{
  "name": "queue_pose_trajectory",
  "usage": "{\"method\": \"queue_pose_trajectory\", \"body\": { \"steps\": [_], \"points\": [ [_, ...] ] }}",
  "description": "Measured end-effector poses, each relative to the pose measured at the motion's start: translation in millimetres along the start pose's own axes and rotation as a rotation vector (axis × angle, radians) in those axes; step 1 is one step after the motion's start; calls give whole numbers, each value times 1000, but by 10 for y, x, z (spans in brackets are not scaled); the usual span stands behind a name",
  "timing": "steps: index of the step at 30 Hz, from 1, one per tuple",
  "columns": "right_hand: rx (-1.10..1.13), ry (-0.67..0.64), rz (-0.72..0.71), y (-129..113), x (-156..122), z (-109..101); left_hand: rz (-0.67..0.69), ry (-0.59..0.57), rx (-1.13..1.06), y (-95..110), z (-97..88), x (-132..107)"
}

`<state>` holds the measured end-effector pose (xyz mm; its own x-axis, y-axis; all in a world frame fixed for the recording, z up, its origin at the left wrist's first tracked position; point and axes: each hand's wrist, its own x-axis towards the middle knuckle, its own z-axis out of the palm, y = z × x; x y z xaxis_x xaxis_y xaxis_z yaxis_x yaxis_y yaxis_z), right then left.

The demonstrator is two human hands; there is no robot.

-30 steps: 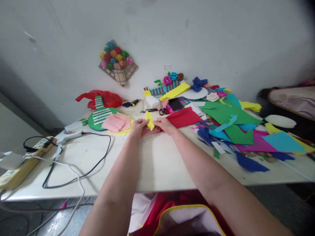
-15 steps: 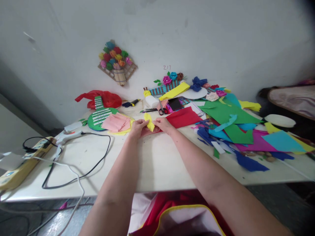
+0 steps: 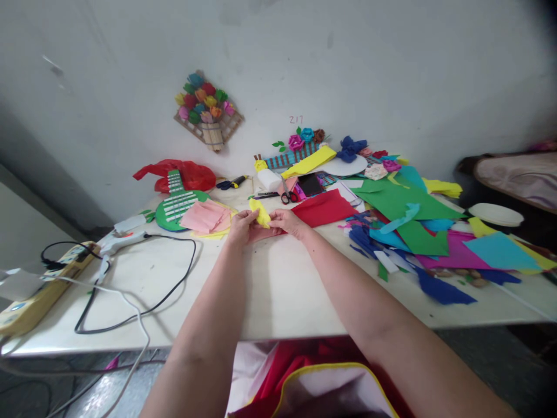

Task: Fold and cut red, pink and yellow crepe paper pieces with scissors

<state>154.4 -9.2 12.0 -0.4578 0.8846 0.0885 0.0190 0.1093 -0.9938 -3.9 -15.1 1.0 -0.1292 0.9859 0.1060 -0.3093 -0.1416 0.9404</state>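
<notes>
Paper (image 3: pixel 260 212), yellow and creased, is held up over the table (image 3: pixel 287 290), between the two hands; one edge is clamped by the thumb and fingers of the left hand (image 3: pixel 242 227), the other by those of the right hand (image 3: pixel 290 224); shaping seems partly done, a bent form being visible; how much is left cannot be told; compared with half a second ago, its upper end is tipped further left.
</notes>
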Motion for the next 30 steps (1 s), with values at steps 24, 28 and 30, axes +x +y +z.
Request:
{"method": "queue_pose_trajectory", "body": {
  "steps": [24,28,30],
  "points": [
    [-6,104,19,-52,-9,53,-78,-12,-59,30,23,-26],
    [-18,99,-5,-22,4,54,-82,-29,-51,39,36,-39],
    [-29,106,-13,3,21,52,-89,-34,-62,47,47,-51]
  ]
}}
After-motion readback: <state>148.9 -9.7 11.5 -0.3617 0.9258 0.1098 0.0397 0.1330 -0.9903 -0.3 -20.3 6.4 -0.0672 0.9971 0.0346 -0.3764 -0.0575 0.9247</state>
